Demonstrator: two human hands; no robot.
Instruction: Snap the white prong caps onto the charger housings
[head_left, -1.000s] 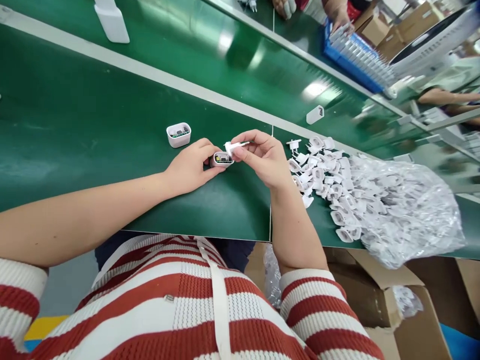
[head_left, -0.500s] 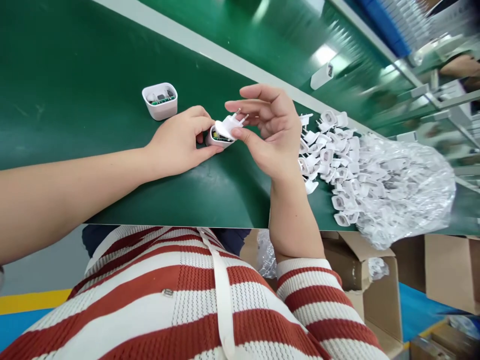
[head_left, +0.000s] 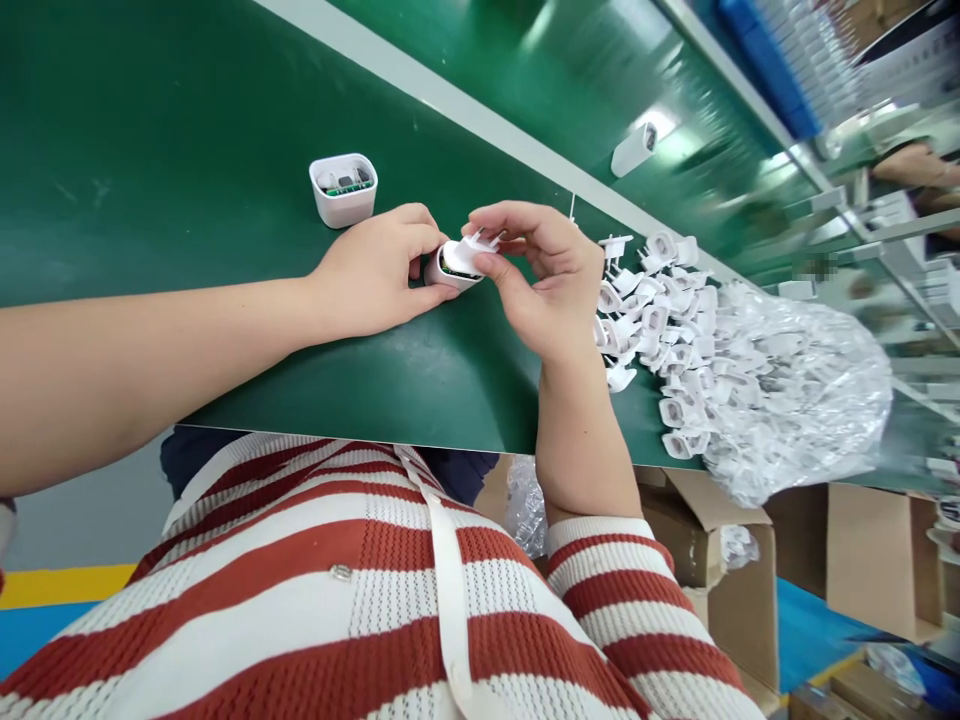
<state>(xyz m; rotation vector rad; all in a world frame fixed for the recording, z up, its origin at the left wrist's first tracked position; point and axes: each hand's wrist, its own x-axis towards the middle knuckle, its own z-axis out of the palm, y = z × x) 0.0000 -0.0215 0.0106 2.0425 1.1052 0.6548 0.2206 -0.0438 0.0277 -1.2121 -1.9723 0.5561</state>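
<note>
My left hand (head_left: 390, 268) grips a white charger housing (head_left: 454, 280) standing on the green table, its circuit parts showing at the open top. Between the thumb and fingers of my right hand (head_left: 544, 270) is a white plug cap (head_left: 466, 252), its two pins pointing up and away. The cap sits tilted over the housing's opening, covering part of it; whether its edge is seated I cannot tell. Behind my left wrist stands another open charger housing (head_left: 345, 195) with a circuit board inside.
Right of my right arm lies a heap of white plug caps (head_left: 652, 320), spilling from a clear plastic bag (head_left: 810, 390). One more white housing (head_left: 634, 150) lies beyond the pale stripe (head_left: 450, 100). Cardboard boxes (head_left: 739, 590) stand below the table edge. At the far right, a person's arm (head_left: 911, 165) shows.
My right-hand fingers have curled closer round the plug cap, and the cap has come down lower over the housing. My left hand keeps its hold. The whole view has shifted slightly.
</note>
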